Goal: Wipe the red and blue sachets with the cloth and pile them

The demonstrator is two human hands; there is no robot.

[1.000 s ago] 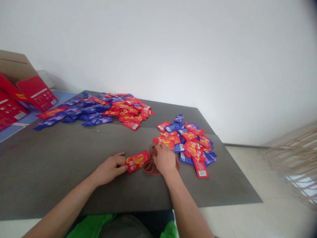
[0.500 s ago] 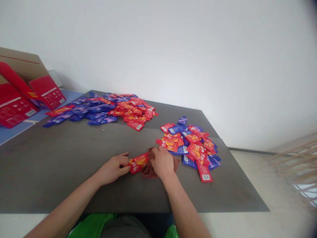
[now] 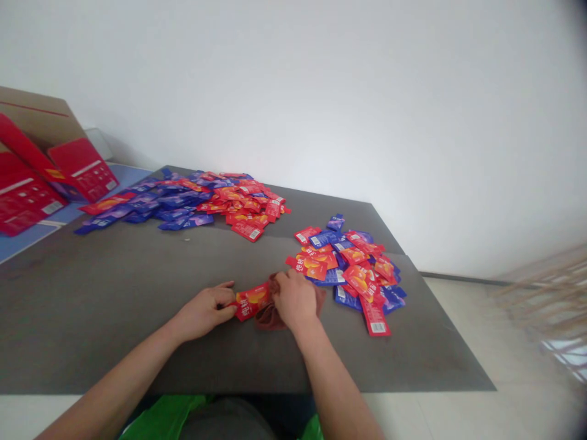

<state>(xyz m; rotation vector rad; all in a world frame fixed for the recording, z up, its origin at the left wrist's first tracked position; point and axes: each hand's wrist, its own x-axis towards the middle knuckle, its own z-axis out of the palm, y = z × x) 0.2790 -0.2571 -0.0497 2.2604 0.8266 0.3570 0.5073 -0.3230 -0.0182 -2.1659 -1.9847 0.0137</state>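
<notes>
A red pouch (image 3: 251,300) with orange fruit printed on it lies flat on the grey table (image 3: 114,293) in front of me. My left hand (image 3: 208,313) pinches its left end between thumb and fingers. Bunched under my right hand (image 3: 296,299) is a brown cloth (image 3: 270,316), which those fingers grip and press against the pouch's right end. The cloth and hand hide that end. Just right of the cloth, a loose pile of red and blue pouches (image 3: 360,275) spreads over the table.
A larger heap of red and blue pouches (image 3: 183,201) lies at the table's back left. Beyond it, an opened red cardboard box (image 3: 27,195) stands on a blue surface (image 3: 131,175). A white wall (image 3: 321,91) runs behind. Wooden slats (image 3: 545,299) appear blurred at the right.
Both hands keep their hold on the pouch and cloth with hardly any movement. The whole view has shifted slightly, so everything sits a little further left.
</notes>
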